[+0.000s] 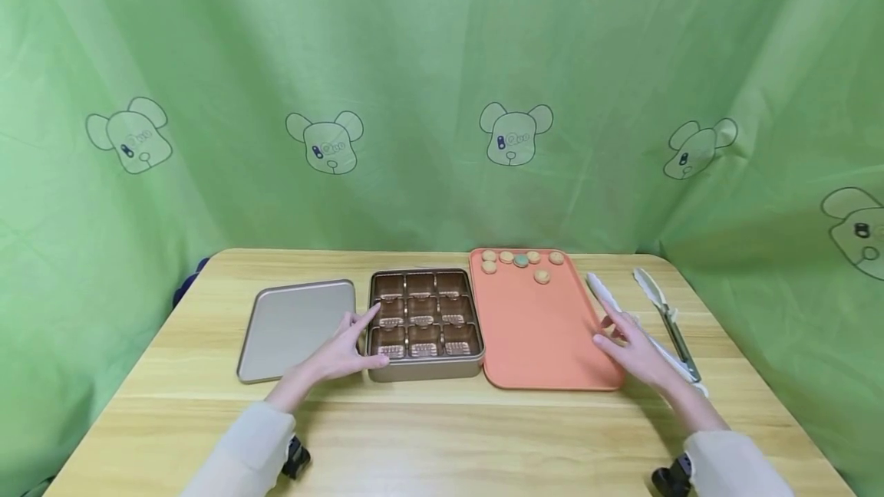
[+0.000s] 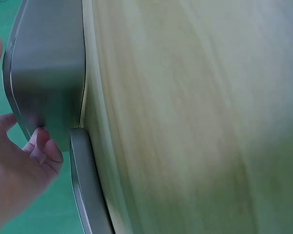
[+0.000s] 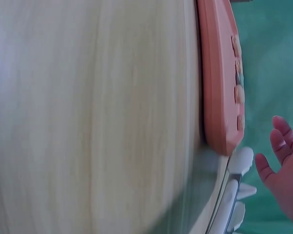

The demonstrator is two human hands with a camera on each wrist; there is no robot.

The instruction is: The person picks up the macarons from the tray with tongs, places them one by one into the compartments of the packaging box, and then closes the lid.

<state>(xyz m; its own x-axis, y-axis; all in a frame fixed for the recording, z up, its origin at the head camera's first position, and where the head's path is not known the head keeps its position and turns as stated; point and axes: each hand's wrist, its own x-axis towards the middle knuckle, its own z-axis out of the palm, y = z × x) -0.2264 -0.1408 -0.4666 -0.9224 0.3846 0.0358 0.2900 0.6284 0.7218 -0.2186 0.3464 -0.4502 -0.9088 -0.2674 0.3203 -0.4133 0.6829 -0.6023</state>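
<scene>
A metal tin [image 1: 424, 370] sits mid-table with a brown plastic insert [image 1: 423, 310] of several square compartments, all bare. My left hand [image 1: 343, 351] is at the tin's front left corner, index finger stretched over the left rim and thumb along the front edge. In the left wrist view its other fingertips [image 2: 41, 141] are right by the tin's side wall. My right hand [image 1: 638, 355] hovers, fingers relaxed and holding nothing, by the right edge of a coral tray [image 1: 539, 336]. Partly beneath it lies a long white-tipped utensil [image 1: 604, 294].
Several pale macarons [image 1: 542, 276] and one blue-green macaron [image 1: 521, 260] lie toward the tray's far end. A flat metal lid [image 1: 297, 328] rests left of the tin. Metal tongs [image 1: 673, 324] with whitish tips lie at the far right. A green curtain [image 1: 414, 60] hangs behind the table.
</scene>
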